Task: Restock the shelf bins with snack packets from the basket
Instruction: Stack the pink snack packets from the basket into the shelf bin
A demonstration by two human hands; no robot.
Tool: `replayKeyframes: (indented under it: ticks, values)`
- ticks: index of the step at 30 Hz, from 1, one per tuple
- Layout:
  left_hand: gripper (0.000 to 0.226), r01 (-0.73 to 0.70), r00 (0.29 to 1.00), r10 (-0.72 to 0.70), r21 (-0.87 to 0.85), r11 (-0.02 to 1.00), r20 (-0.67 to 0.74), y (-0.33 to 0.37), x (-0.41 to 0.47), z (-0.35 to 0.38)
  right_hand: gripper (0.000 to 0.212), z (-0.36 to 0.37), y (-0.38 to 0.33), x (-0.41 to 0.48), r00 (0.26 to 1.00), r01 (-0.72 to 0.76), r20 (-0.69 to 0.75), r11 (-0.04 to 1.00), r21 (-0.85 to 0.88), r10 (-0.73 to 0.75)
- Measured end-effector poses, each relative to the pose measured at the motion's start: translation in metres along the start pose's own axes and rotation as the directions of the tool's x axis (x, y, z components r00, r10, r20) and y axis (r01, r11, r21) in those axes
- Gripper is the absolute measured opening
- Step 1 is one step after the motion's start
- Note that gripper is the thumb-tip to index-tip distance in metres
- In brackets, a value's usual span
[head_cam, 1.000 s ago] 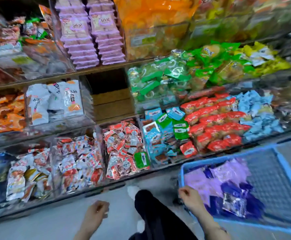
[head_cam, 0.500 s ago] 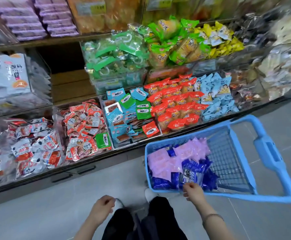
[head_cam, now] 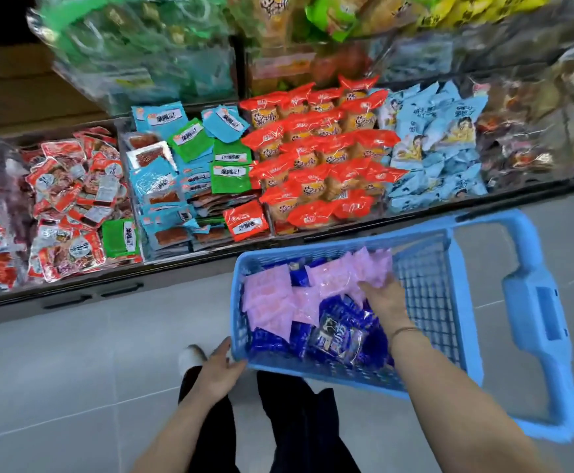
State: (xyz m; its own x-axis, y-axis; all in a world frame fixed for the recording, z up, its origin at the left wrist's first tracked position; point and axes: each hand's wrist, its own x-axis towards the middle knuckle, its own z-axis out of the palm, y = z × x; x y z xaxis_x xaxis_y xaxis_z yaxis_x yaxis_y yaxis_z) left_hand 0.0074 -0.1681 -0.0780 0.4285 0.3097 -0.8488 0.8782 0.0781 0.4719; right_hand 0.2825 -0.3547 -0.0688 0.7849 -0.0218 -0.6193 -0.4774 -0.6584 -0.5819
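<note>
Head view: left hand (head_cam: 222,368) grips the basket (head_cam: 531,303) corner, right hand (head_cam: 383,300) rests flat-fingered on its pink packets (head_cam: 272,302).

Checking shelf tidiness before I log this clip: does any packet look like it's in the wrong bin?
Yes. One green packet lies at the front among the red-and-white packets, alone in its colour there. A single red packet likewise sits at the front corner among the blue and green packets. Both look misplaced.
</note>
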Motion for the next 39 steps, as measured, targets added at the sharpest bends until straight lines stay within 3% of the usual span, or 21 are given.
replayKeyframes:
  ticks: [3,7,10,12,14,18,20,23,25,27,30,32,34,35,36,39]
  values:
    - [0.034,0.012,0.997,-0.014,-0.035,0.999,-0.075,0.005,0.008,0.004,0.076,0.009,-0.007,0.02,0.995,0.087,0.074,0.972,-0.22,-0.072]
    - [0.033,-0.01,0.989,0.004,-0.039,0.999,-0.145,0.002,0.007,0.009,0.086,0.028,-0.001,0.026,0.992,0.122,-0.014,0.967,-0.225,-0.128]
    - [0.036,0.003,0.987,-0.019,-0.096,0.995,-0.159,0.002,0.005,0.011,0.091,0.037,0.006,0.027,0.991,0.131,0.06,0.93,-0.343,-0.118]
    - [0.035,0.022,0.987,-0.043,-0.14,0.99,-0.152,0.005,0.004,0.011,0.09,0.042,0.009,0.026,0.99,0.138,0.065,0.904,-0.405,-0.122]
    - [0.033,0.028,0.987,-0.052,-0.159,0.987,-0.15,0.007,0.003,0.011,0.074,0.049,0.011,0.023,0.984,0.179,0.094,0.884,-0.432,-0.153]
    - [0.031,0.051,0.988,-0.075,-0.175,0.983,-0.136,0.011,0.001,0.009,0.042,0.063,0.01,0.007,0.968,0.2,0.199,0.95,-0.24,-0.153]
    - [0.039,0.091,0.986,-0.111,-0.156,0.984,-0.126,0.014,-0.002,0.009,0.038,0.061,0.009,-0.006,0.966,0.232,0.167,0.945,-0.228,-0.197]
    - [0.055,0.05,0.965,-0.064,-0.063,0.997,-0.253,0.029,-0.009,0.008,0.039,0.045,0.007,-0.031,0.949,0.315,0.06,0.934,-0.17,-0.309]
    - [0.057,-0.029,0.968,-0.012,-0.158,0.987,-0.252,0.05,-0.019,0.011,0.041,0.031,0.003,-0.055,0.917,0.398,0.045,0.909,-0.123,-0.396]
    - [0.06,-0.018,0.995,-0.018,-0.359,0.933,-0.096,0.081,-0.03,0.017,0.046,0.022,-0.004,-0.085,0.848,0.529,0.116,0.841,-0.113,-0.517]
    - [0.051,0.077,0.977,0.081,-0.682,0.727,0.198,0.118,-0.042,0.024,0.055,0.018,-0.015,-0.127,0.609,0.788,0.297,0.602,-0.128,-0.735]
    - [0.051,0.099,0.962,0.153,-0.809,0.579,0.227,0.13,-0.046,0.02,0.056,0.015,-0.02,-0.146,0.463,0.875,0.433,0.475,-0.089,-0.773]
    - [0.044,0.092,0.963,0.165,-0.834,0.543,0.214,0.131,-0.053,0.01,0.06,0.011,-0.025,-0.156,0.377,0.889,0.514,0.456,0.033,-0.771]
    - [0.042,0.08,0.964,0.168,-0.827,0.557,0.207,0.128,-0.055,0.006,0.059,0.009,-0.03,-0.161,0.377,0.864,0.507,0.491,0.109,-0.775]
    - [0.04,0.064,0.965,0.175,-0.817,0.572,0.198,0.126,-0.057,0.002,0.054,0.009,-0.036,-0.165,0.423,0.816,0.467,0.551,0.177,-0.776]
    - [0.054,-0.012,0.967,0.21,-0.799,0.601,0.143,0.123,-0.066,-0.002,0.039,0.015,-0.053,-0.169,0.661,0.628,0.245,0.702,0.337,-0.709]
